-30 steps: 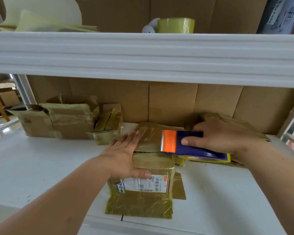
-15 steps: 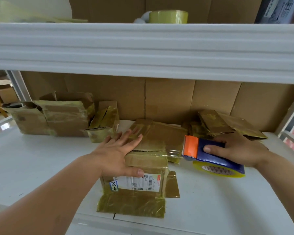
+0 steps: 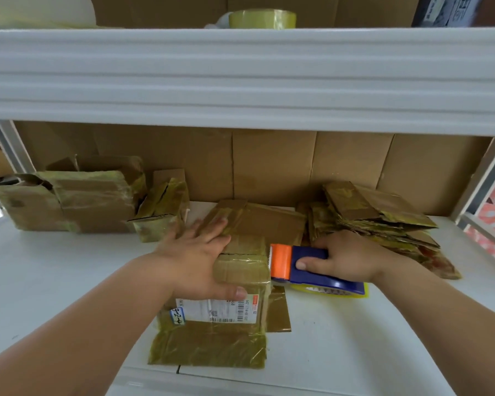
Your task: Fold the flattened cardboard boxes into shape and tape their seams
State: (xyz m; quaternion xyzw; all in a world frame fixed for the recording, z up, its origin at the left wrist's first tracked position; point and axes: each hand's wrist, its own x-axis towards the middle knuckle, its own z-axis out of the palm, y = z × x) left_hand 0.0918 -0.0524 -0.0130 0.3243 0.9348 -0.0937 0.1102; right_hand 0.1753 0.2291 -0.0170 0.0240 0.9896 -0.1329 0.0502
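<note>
Low in the centre of the frame stands our box (image 3: 235, 284), its bottom flaps splayed on the white shelf (image 3: 55, 281). To seat the strip well, we judge we should keep the top pinned and press the cutter hard against the right edge before tearing. Our left hand (image 3: 196, 258) lies flat, fingers spread across the top, thumb over the near face. Right of centre, our right hand (image 3: 352, 261) grips the tape dispenser (image 3: 312, 265), its orange end touching the box. Farther right lies a stack of flat boxes (image 3: 380, 221).
</note>
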